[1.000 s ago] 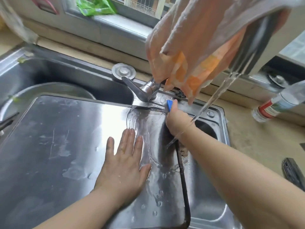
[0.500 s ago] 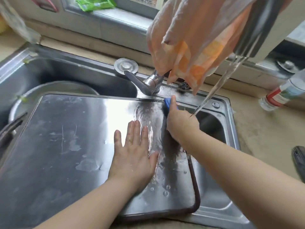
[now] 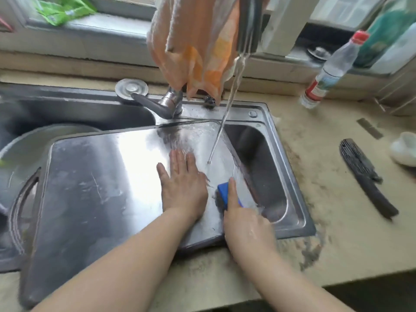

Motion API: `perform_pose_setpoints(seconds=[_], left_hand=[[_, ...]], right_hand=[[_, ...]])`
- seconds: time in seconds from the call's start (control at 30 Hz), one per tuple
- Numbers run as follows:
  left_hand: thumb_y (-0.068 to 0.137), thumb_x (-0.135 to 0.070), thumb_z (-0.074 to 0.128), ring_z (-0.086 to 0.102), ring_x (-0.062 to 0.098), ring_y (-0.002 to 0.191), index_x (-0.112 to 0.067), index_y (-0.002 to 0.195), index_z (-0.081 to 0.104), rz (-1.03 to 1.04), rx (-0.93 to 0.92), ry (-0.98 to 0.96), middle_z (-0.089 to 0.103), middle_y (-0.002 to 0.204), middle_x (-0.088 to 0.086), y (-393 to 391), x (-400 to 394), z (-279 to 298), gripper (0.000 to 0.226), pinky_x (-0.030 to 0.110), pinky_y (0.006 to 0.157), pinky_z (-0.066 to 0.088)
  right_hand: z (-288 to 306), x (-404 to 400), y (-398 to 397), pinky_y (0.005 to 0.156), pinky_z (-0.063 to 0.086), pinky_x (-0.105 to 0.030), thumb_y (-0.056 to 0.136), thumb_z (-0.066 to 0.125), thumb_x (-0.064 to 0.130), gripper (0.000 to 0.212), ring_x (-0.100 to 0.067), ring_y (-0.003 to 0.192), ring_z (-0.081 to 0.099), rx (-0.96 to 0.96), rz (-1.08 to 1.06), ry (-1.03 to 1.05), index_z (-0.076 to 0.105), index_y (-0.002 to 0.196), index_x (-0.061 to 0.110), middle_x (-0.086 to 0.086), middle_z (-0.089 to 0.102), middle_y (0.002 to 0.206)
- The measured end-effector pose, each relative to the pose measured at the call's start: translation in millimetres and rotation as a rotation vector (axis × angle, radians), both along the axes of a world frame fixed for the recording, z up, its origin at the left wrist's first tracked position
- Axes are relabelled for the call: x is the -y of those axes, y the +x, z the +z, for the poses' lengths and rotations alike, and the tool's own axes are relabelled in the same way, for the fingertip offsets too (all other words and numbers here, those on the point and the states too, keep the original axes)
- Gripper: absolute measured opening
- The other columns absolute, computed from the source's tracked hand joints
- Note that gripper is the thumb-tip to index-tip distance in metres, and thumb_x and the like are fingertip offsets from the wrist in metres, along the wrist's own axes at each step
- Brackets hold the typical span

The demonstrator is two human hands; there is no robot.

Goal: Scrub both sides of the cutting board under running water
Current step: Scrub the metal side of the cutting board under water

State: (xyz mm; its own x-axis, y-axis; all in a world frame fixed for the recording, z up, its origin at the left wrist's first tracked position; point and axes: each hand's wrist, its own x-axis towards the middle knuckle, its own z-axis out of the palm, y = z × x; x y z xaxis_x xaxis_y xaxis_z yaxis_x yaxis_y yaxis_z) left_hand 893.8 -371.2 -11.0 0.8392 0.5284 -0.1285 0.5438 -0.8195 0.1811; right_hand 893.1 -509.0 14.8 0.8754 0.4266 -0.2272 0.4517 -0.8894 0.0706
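A large steel cutting board lies flat across the double sink, its handle slot at the left end. My left hand presses flat on the board's right part, fingers spread. My right hand grips a blue scrubbing sponge and holds it against the board near its right front corner. A thin stream of water falls from the tap spout onto the board just beyond the sponge.
An orange cloth hangs over the tap. The right sink basin is open beside the board; a metal bowl sits under its far left. On the counter lie a plastic bottle, a dark knife and a white dish.
My right hand has drawn the sponge from the board's far edge by the tap lever toward me, down to the near right corner. My left hand stays pressed flat on the board.
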Motion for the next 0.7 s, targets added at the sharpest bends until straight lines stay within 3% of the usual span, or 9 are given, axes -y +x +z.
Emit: perform_pose_setpoints(seconds=[0.07, 0.13, 0.27, 0.37, 0.5, 0.6, 0.7], left_hand=[[0.098, -0.028, 0.020, -0.010, 0.027, 0.145, -0.009, 0.149, 0.000, -0.042, -0.009, -0.036, -0.007, 0.158, 0.014, -0.4, -6.2, 5.6, 0.058, 0.054, 0.114, 0.003], [0.098, -0.024, 0.027, -0.011, 0.027, 0.145, -0.011, 0.150, 0.001, -0.135, 0.022, -0.110, -0.008, 0.157, 0.015, -6.8, -15.9, 11.7, 0.059, 0.050, 0.116, 0.003], [0.099, -0.037, 0.029, -0.007, 0.024, 0.146, -0.023, 0.151, 0.006, -0.348, 0.026, -0.044, -0.005, 0.158, 0.010, -51.2, -58.2, 12.9, 0.059, 0.042, 0.118, 0.008], [0.095, -0.052, 0.019, -0.006, 0.021, 0.146, -0.034, 0.149, 0.003, -0.295, -0.063, 0.046, -0.005, 0.159, 0.007, -94.1, -88.6, 7.0, 0.059, 0.043, 0.116, 0.007], [0.094, -0.053, 0.015, -0.004, 0.019, 0.146, -0.037, 0.149, 0.001, -0.274, -0.051, 0.105, -0.003, 0.159, 0.003, -105.6, -92.4, 2.5, 0.058, 0.047, 0.115, 0.008], [0.095, -0.052, 0.019, -0.002, 0.019, 0.146, -0.037, 0.149, 0.005, -0.267, -0.023, 0.110, -0.001, 0.159, 0.003, -106.9, -90.8, 2.1, 0.058, 0.048, 0.115, 0.008], [0.094, -0.053, 0.017, -0.004, 0.019, 0.146, -0.038, 0.149, 0.003, -0.273, -0.038, 0.120, -0.001, 0.159, 0.002, -108.2, -92.5, 2.5, 0.058, 0.047, 0.115, 0.008]], right_hand=[[-7.2, -6.4, -34.0, 0.058, 0.037, -0.031, 0.095, 0.041, 0.019, 0.089, -0.025, 0.080, 0.065, -0.043, 0.006, 0.048, -0.039, 0.133, 0.028, -0.008, 0.064, 0.094], [-9.6, -5.4, -40.0, 0.057, 0.034, -0.033, 0.095, 0.041, 0.021, 0.086, -0.028, 0.079, 0.064, -0.038, 0.002, 0.089, -0.032, 0.139, 0.029, -0.009, 0.065, 0.093], [7.9, 35.7, 15.5, 0.061, 0.034, -0.030, 0.100, 0.033, 0.030, 0.071, -0.025, 0.084, 0.064, 0.059, -0.108, 0.006, -0.018, 0.148, 0.022, -0.007, 0.068, 0.100], [14.7, 45.5, 18.3, 0.061, 0.036, -0.029, 0.099, 0.035, 0.025, 0.073, -0.024, 0.082, 0.064, 0.108, -0.211, -0.022, -0.017, 0.149, 0.021, -0.007, 0.068, 0.099], [-0.7, -5.3, -41.9, 0.053, 0.035, -0.030, 0.088, 0.041, 0.008, 0.091, -0.029, 0.080, 0.064, -0.018, -0.219, 0.074, -0.032, 0.139, 0.023, -0.013, 0.064, 0.098], [3.1, -18.6, -55.8, 0.055, 0.037, -0.032, 0.093, 0.042, 0.014, 0.087, -0.030, 0.078, 0.063, -0.103, -0.101, 0.090, -0.028, 0.143, 0.026, -0.012, 0.065, 0.096], [18.3, 18.1, -25.8, 0.061, 0.039, -0.035, 0.099, 0.035, 0.024, 0.073, -0.031, 0.084, 0.064, -0.075, -0.187, 0.061, -0.020, 0.148, 0.024, -0.011, 0.067, 0.100]])
